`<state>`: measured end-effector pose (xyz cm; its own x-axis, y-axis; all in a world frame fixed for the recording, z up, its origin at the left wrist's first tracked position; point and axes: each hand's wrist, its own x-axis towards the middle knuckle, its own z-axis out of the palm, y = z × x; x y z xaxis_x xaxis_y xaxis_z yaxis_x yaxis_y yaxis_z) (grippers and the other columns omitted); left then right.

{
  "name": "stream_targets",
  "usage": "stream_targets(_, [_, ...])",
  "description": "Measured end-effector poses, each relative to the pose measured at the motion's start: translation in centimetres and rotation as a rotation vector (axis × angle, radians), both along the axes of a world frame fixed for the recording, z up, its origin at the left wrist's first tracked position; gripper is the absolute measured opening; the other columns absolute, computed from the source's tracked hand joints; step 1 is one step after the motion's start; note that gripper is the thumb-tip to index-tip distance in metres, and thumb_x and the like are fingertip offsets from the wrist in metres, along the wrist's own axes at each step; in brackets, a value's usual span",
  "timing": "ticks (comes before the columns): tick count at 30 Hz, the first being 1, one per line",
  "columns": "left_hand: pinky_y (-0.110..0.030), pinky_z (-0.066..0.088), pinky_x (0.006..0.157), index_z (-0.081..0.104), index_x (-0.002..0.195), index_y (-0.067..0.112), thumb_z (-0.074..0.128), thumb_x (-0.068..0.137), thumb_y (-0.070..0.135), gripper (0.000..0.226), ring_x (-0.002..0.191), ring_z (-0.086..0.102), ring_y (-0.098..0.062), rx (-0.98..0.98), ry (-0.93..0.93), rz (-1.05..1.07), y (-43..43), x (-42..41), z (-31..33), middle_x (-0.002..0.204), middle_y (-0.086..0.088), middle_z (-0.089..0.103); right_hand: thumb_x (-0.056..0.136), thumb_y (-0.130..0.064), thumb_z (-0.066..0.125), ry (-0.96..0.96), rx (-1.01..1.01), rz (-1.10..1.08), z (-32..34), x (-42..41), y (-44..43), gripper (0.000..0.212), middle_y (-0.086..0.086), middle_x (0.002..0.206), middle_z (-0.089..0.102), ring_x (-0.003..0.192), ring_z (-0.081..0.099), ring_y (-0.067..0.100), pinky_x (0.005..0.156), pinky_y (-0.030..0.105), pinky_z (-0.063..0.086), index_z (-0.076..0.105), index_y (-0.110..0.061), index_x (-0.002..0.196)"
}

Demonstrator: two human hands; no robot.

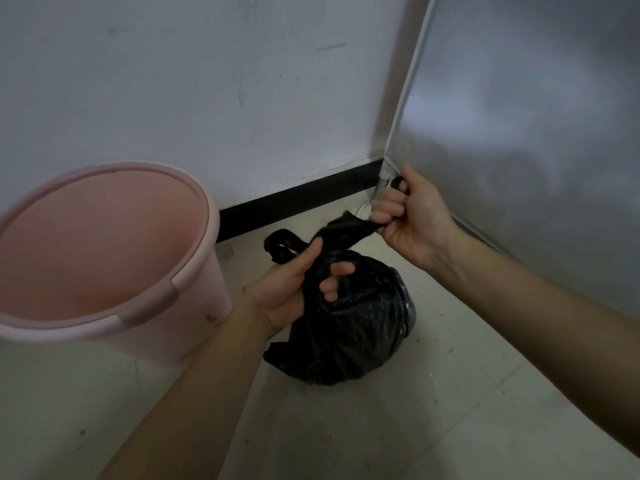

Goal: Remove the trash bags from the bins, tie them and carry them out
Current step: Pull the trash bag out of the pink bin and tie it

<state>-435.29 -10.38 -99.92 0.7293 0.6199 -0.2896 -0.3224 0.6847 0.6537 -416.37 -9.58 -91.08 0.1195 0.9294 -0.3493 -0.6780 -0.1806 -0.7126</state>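
Note:
A full black trash bag [353, 327] sits on the pale tiled floor in the middle of the view. My left hand [294, 285] grips the gathered neck of the bag, thumb up, with one loose black end curling out to its left. My right hand [408, 216] holds the other twisted end of the bag, pulled up and to the right. A pink plastic bin [194, 271] stands to the left of the bag, with no liner inside it.
A white wall [207, 81] with a black skirting board [298, 199] runs behind the bin and bag. A grey metallic panel [519, 116] closes off the right side, its edge close to my right hand. Tiled floor [381, 427] stretches toward me.

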Motion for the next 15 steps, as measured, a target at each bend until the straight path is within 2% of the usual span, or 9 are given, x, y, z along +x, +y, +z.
stream_targets(1, [-0.024, 0.048, 0.061, 0.064, 0.130, 0.015, 0.043, 0.100, 0.042, 0.045, 0.058, 0.049, -0.009, 0.010, -0.005, -0.028, -0.2, 0.1, 0.1, 0.096, -0.007, 0.072, 0.106, -0.040, 0.038, -0.001, -0.024, 0.002, 0.1, 0.2, 0.2, 0.048, -0.009, 0.045, 0.022, 0.036, 0.021, 0.006, 0.036, 0.018, 0.021, 0.029, -0.025, 0.060])
stream_targets(2, [-0.024, 0.049, 0.063, 0.064, 0.130, 0.015, 0.043, 0.100, 0.041, 0.045, 0.061, 0.051, -0.009, 0.018, -0.019, -0.046, -0.3, 0.3, 0.2, 0.105, -0.009, 0.072, 0.105, -0.039, 0.039, -0.033, -0.042, 0.004, 0.2, 0.4, 0.2, 0.050, -0.009, 0.045, 0.019, 0.036, 0.015, 0.006, 0.035, 0.019, 0.011, 0.027, -0.026, 0.057])
stream_targets(5, [-0.025, 0.050, 0.070, 0.053, 0.141, 0.013, 0.039, 0.103, 0.036, 0.047, 0.069, 0.055, -0.010, 0.008, -0.126, -0.062, -0.2, 0.1, -0.2, 0.128, -0.017, 0.065, 0.101, -0.034, 0.046, -0.097, -0.063, 0.022, 0.2, 0.9, 0.0, 0.055, -0.009, 0.045, 0.015, 0.035, 0.011, 0.007, 0.033, 0.021, 0.007, 0.025, -0.027, 0.051])
stream_targets(8, [-0.029, 0.051, 0.073, 0.052, 0.143, 0.016, 0.032, 0.106, 0.032, 0.045, 0.077, 0.058, -0.015, -0.052, -0.249, -0.045, 0.0, -0.2, -0.5, 0.137, -0.026, 0.056, 0.099, -0.030, 0.049, -0.131, -0.075, 0.072, -0.3, 1.6, -0.3, 0.053, -0.009, 0.044, 0.014, 0.034, 0.012, 0.007, 0.032, 0.021, 0.008, 0.022, -0.028, 0.054])
stream_targets(10, [-0.030, 0.052, 0.072, 0.054, 0.140, 0.016, 0.032, 0.107, 0.031, 0.043, 0.080, 0.061, -0.018, -0.100, -0.279, 0.051, 0.3, -0.1, -0.4, 0.137, -0.028, 0.056, 0.099, -0.027, 0.047, -0.128, -0.039, 0.122, -0.6, 1.9, -0.6, 0.048, -0.008, 0.044, 0.016, 0.034, 0.015, 0.008, 0.033, 0.021, 0.015, 0.016, -0.027, 0.062])
stream_targets(11, [-0.030, 0.053, 0.069, 0.057, 0.135, 0.014, 0.033, 0.106, 0.030, 0.041, 0.079, 0.062, -0.019, -0.110, -0.271, 0.127, 0.5, 0.0, -0.3, 0.133, -0.026, 0.059, 0.099, -0.025, 0.046, -0.131, -0.011, 0.146, -0.7, 1.8, -0.8, 0.046, -0.006, 0.044, 0.021, 0.036, 0.021, 0.009, 0.035, 0.022, 0.023, 0.017, -0.027, 0.063])
stream_targets(13, [-0.029, 0.053, 0.064, 0.066, 0.122, 0.013, 0.037, 0.104, 0.030, 0.038, 0.077, 0.064, -0.019, -0.136, -0.268, 0.283, 1.2, -0.2, -0.3, 0.119, -0.018, 0.065, 0.097, -0.020, 0.047, -0.204, 0.016, 0.194, -1.3, 2.1, -1.2, 0.046, 0.000, 0.054, 0.039, 0.048, 0.046, 0.014, 0.054, 0.026, 0.048, 0.030, -0.024, 0.054])
stream_targets(14, [-0.028, 0.053, 0.062, 0.069, 0.116, 0.013, 0.039, 0.103, 0.030, 0.037, 0.075, 0.064, -0.019, -0.163, -0.280, 0.346, 1.4, -0.5, -0.3, 0.115, -0.016, 0.065, 0.096, -0.019, 0.048, -0.294, 0.012, 0.237, -1.9, 2.3, -1.4, 0.045, 0.003, 0.064, 0.049, 0.061, 0.057, 0.015, 0.068, 0.029, 0.054, 0.040, -0.021, 0.052])
stream_targets(15, [-0.028, 0.052, 0.061, 0.070, 0.111, 0.013, 0.041, 0.102, 0.031, 0.035, 0.073, 0.064, -0.018, -0.186, -0.293, 0.393, 1.7, -0.9, -0.2, 0.114, -0.015, 0.066, 0.096, -0.018, 0.049, -0.436, -0.009, 0.301, -2.6, 2.6, -1.7, 0.041, 0.004, 0.073, 0.054, 0.072, 0.063, 0.016, 0.076, 0.031, 0.055, 0.048, -0.018, 0.055])
